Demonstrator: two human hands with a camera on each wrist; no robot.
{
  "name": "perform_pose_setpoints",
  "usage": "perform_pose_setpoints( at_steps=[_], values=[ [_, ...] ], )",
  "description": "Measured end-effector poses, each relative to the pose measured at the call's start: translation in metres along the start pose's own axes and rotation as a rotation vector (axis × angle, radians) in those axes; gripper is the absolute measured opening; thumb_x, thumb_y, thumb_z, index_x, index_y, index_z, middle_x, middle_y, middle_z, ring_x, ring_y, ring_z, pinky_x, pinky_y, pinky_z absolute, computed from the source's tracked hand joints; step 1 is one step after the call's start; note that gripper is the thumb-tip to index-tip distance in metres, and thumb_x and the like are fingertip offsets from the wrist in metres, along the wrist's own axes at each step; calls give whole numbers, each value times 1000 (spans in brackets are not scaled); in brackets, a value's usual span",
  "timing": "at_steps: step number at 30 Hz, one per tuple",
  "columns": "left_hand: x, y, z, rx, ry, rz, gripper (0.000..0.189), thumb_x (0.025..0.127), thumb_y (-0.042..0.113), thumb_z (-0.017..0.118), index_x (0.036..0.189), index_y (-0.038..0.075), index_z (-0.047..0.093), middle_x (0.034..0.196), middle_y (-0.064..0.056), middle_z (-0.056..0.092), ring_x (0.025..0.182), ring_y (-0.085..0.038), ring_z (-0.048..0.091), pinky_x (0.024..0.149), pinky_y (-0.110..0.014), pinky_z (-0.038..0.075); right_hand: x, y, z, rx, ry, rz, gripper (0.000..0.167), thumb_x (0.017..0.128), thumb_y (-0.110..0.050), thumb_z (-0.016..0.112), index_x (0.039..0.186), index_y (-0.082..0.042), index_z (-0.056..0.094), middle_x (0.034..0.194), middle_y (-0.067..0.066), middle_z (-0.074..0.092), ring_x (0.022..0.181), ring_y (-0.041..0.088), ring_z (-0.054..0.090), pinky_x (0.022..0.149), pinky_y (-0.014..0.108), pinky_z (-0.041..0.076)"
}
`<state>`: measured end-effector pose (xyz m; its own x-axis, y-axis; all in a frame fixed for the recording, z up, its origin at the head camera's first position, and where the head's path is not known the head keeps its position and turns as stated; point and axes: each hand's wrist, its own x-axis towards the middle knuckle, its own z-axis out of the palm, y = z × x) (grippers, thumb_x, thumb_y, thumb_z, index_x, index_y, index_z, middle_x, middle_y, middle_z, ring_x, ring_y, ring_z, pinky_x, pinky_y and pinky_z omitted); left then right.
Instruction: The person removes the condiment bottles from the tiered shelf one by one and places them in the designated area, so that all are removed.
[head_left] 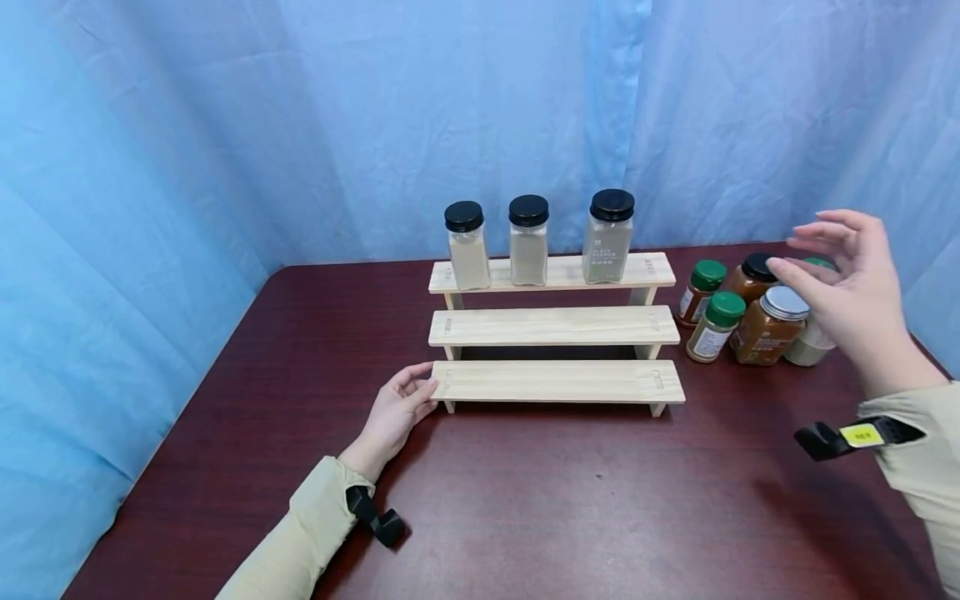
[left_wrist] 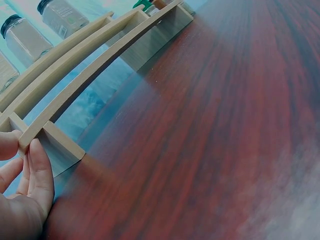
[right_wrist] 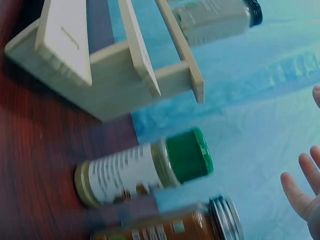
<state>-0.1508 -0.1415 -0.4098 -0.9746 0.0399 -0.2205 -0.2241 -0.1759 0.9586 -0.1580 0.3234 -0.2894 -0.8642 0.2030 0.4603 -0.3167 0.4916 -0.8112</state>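
Your left hand (head_left: 401, 408) pinches the left end of the lowest step of the pale wooden 3-tier rack (head_left: 555, 382), which stands on the dark red-brown wood-grain table (head_left: 525, 508). Your right hand (head_left: 862, 293), its thumb and fingers spread apart and loosely curved, hangs above the 5 seasoning jars grouped just beside the rack's right end. The brown-filled clear jar with a silver lid (head_left: 767, 335) and the small clear jar with a green cap (head_left: 710, 329) stand in front. On the top tier, 3 clear jars with black lids (head_left: 528, 250) stand upright.
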Motion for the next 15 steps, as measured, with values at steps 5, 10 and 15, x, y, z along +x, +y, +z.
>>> perform_pose_setpoints(
  at_steps=[5, 10, 15],
  values=[
    [0, 0, 0, -1, 1, 2, 40, 94, -3, 51, 133, -6, 43, 77, 8, 55, 66, 0, 56, 65, -13, 50, 6, -7, 17, 81, -64, -2, 59, 87, 2, 62, 136, -19, 35, 115, -12, 48, 103, -2, 52, 78, 3, 44],
    [0, 0, 0, -1, 3, 1, 40, 94, -3, 51, 133, -5, 43, 77, 8, 56, 66, 0, 56, 64, -13, 50, 9, -12, 33, 24, -120, -1, 58, 90, -8, 62, 138, -21, 33, 117, -15, 45, 100, -4, 52, 78, 3, 43],
    [0, 0, 1, 2, 7, 1, 40, 94, -3, 51, 133, -5, 43, 77, 8, 56, 66, 0, 56, 64, -13, 50, 12, -15, 47, -19, -155, 0, 60, 90, -13, 64, 140, -19, 33, 116, -18, 43, 100, -6, 50, 80, 4, 43]
  ],
)
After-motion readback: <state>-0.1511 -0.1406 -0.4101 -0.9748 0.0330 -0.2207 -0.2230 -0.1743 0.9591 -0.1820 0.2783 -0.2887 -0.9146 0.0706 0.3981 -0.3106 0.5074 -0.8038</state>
